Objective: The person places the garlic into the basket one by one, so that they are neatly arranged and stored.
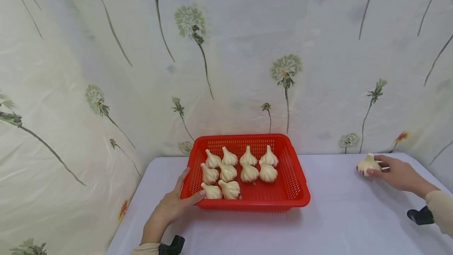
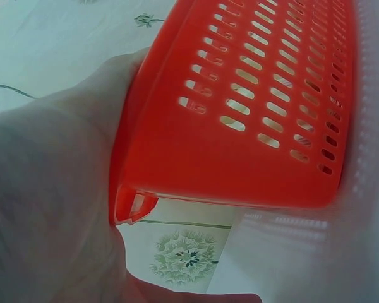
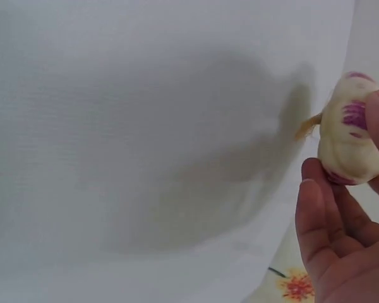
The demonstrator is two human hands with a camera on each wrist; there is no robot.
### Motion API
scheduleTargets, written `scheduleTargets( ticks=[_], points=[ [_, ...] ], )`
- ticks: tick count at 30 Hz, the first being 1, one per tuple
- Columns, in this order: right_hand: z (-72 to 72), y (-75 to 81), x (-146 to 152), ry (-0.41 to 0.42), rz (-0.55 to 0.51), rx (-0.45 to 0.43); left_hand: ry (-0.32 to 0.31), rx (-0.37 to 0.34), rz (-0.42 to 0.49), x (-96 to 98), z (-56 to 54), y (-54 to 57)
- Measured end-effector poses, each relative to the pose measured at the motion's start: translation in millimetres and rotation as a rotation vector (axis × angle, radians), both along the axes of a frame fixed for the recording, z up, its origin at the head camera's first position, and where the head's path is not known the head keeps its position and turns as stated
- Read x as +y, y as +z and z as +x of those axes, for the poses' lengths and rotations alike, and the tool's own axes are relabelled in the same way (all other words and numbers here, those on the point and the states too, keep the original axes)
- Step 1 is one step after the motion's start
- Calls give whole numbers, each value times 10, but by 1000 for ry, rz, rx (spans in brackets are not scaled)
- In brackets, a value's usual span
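My left hand (image 1: 170, 207) holds the front left corner of a red plastic basket (image 1: 247, 204), thumb over the front rim and fingers along the left side. In the left wrist view, the slotted wall of the basket (image 2: 196, 158) fills the middle beside the hand (image 2: 57, 158). Several white garlic bulbs (image 1: 228, 172) sit in rows inside, mostly stems up, with two in the front row at the left. Far to the right, my right hand (image 1: 398, 172) pinches a single garlic bulb (image 1: 367, 164) between thumb and fingers. Its purple streaks and root tuft show on this bulb (image 3: 350, 136) in the right wrist view.
A white table (image 1: 339, 215) lies beneath everything. Behind it and at the sides hangs a pale curtain (image 1: 240, 58) printed with dandelions. The basket stands near the table's back edge. Black wrist devices (image 1: 421, 215) sit by both wrists.
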State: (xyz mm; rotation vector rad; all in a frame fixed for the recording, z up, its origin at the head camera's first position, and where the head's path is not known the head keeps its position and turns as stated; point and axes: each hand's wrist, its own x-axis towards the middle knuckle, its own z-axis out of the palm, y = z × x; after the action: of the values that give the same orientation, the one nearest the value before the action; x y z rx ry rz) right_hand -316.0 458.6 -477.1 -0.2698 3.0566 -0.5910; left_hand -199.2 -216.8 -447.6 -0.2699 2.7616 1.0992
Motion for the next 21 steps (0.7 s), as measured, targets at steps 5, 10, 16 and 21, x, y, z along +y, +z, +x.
scheduleTargets(
  ticks=[5, 10, 16, 21],
  points=[
    [-18, 168, -58, 6, -19, -32, -4, 4, -5, -5, -5, -1],
    [-50, 422, -213, 62, -51, -65, -2, -1, -6, -7, 10, -8],
    [-52, 727, -558, 141, -99, -88, 0, 1, -5, -10, 12, -3],
    [-9, 941, -911, 184, -121, -97, -1, -3, -4, -7, -8, -9]
  ],
)
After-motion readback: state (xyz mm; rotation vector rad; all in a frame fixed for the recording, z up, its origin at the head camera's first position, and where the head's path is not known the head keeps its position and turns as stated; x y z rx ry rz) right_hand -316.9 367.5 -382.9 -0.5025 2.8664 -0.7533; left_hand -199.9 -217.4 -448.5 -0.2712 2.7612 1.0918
